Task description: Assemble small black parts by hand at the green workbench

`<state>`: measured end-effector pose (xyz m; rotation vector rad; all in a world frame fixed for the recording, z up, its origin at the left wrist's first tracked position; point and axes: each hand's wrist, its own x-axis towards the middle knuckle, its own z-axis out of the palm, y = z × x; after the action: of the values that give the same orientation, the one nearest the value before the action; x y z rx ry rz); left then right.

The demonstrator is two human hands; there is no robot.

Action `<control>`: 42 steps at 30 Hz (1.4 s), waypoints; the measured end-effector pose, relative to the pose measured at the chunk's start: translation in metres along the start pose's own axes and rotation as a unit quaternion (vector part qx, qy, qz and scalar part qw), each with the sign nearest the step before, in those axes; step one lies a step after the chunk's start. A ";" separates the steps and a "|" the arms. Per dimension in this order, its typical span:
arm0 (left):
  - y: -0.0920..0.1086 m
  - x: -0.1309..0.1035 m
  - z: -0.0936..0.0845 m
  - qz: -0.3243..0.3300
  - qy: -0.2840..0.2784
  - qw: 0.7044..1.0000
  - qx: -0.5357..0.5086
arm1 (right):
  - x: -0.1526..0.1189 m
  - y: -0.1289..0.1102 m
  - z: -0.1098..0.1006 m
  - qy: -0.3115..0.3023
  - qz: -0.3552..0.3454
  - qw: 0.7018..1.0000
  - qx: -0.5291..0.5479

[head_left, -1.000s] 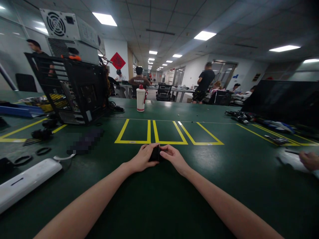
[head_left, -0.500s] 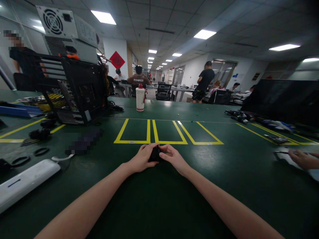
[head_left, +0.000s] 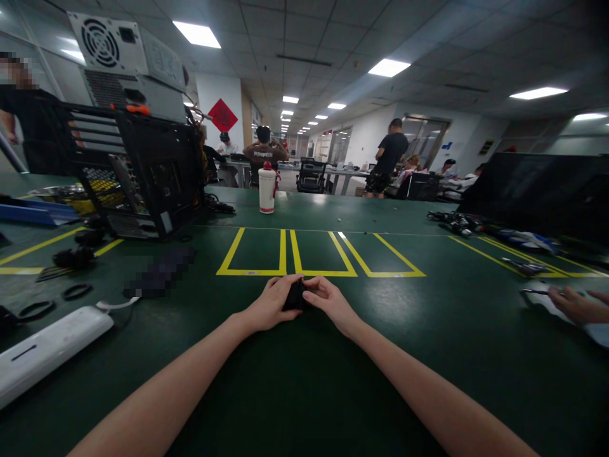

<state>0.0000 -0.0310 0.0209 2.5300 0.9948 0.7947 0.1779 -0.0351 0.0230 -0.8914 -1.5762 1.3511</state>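
Past my green tabletop (head_left: 476, 317), I see a tiled ceiling (head_left: 328, 32) set with lit rectangular panels (head_left: 389, 67). Left of centre, a white column (head_left: 219, 87) bears a red diamond-shaped decoration (head_left: 222, 115). Farther off stand a long table (head_left: 345, 172) and a black office chair (head_left: 311, 176). To my right, a white wall (head_left: 359, 136) holds what looks like a metal-framed double door (head_left: 425, 143).

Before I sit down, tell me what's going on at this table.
The left hand holds a small black object over the green table; the right hand appears to touch its right side. Yellow tape outlines lie just beyond, and a white bottle stands farther back. At right, another person's hand holds a slim item.
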 end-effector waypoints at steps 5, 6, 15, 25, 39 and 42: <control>-0.004 0.001 0.004 0.004 0.013 1.000 0.006 | 0.003 0.004 0.000 0.010 0.015 1.000 -0.022; -0.004 0.001 0.005 0.006 0.016 1.000 0.007 | 0.002 0.003 0.000 0.001 0.017 1.000 -0.020; -0.004 0.000 0.004 0.015 0.015 1.000 0.005 | -0.001 -0.002 0.002 0.001 0.004 1.000 -0.007; -0.003 -0.001 0.003 0.008 0.011 1.000 0.016 | -0.005 -0.007 0.001 -0.036 0.005 0.999 0.019; -0.003 0.000 0.004 0.013 0.023 0.999 0.024 | -0.002 0.001 0.002 -0.029 -0.007 0.999 0.015; -0.002 -0.001 0.003 0.016 0.020 0.999 0.024 | -0.003 0.001 0.003 -0.008 -0.013 1.000 0.010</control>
<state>0.0005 -0.0302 0.0171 2.5857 0.9989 0.8431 0.1759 -0.0388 0.0211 -0.8460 -1.5787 1.3574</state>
